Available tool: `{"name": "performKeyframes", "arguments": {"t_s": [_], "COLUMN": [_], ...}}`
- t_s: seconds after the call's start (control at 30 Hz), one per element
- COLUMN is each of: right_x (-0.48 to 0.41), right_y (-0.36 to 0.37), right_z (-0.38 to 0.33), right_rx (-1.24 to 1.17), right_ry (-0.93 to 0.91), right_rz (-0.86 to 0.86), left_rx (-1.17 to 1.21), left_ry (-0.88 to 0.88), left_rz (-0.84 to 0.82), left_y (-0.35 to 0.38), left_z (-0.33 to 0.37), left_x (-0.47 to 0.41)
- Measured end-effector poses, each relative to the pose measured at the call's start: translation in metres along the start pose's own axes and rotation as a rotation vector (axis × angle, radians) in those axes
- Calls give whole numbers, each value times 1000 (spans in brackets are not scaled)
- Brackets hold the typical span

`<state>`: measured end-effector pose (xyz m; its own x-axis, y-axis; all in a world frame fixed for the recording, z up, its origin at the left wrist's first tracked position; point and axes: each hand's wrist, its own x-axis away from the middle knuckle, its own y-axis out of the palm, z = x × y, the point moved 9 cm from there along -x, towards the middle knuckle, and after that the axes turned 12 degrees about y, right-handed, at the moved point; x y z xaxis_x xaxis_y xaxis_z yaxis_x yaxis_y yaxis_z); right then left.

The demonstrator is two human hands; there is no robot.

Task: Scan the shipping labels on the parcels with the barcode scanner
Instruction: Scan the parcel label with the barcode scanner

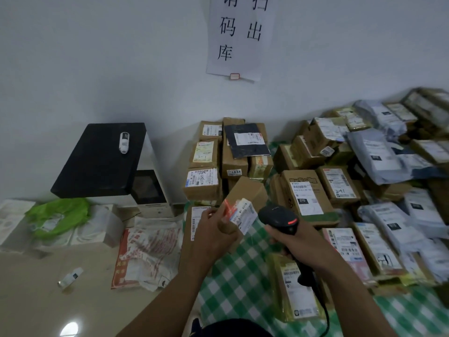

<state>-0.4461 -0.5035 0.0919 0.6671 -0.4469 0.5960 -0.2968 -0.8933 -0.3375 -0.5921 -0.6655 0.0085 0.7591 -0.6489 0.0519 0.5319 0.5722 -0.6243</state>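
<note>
Above a green checked cloth (245,271), the left hand (218,229) grips 1 cardboard parcel (247,193), tilted so its shipping label (244,214) faces the barcode scanner (279,217) that the right hand (298,244) clasps by the handle just beside it.

Matt cardboard parcel (245,198), black plastic scanner (279,218)

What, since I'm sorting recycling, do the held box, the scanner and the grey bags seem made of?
Box: brown cardboard, matte with folded edges, carrying a white paper label. Scanner: probably black moulded plastic, smooth with a slight sheen. Bags: apparently thin grey plastic film, wrinkled and faintly shiny.
</note>
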Motion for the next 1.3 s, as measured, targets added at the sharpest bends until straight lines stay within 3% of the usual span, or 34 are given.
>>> {"name": "performKeyframes", "arguments": {"t_s": [0.23,0.4,0.53,1.17,1.3], "right_x": [0,0,2,1,-5], "right_y": [-2,-5,0,-4,-19], "right_z": [0,4,-3,9,23], "right_rx": [76,-305,-404,-424,-414], "right_ry": [-17,47,75,123,134], "right_rz": [-20,32,-47,-99,-22], "left_rx": [-32,391,528,526,586], "left_ry": [116,-64,-113,-167,-234], "left_rz": [44,69,100,80,-45], "left_y": [-17,0,15,42,65], "left_z": [22,2,-5,-21,-19], "left_x": [-26,-21,-15,-18,-18]}}
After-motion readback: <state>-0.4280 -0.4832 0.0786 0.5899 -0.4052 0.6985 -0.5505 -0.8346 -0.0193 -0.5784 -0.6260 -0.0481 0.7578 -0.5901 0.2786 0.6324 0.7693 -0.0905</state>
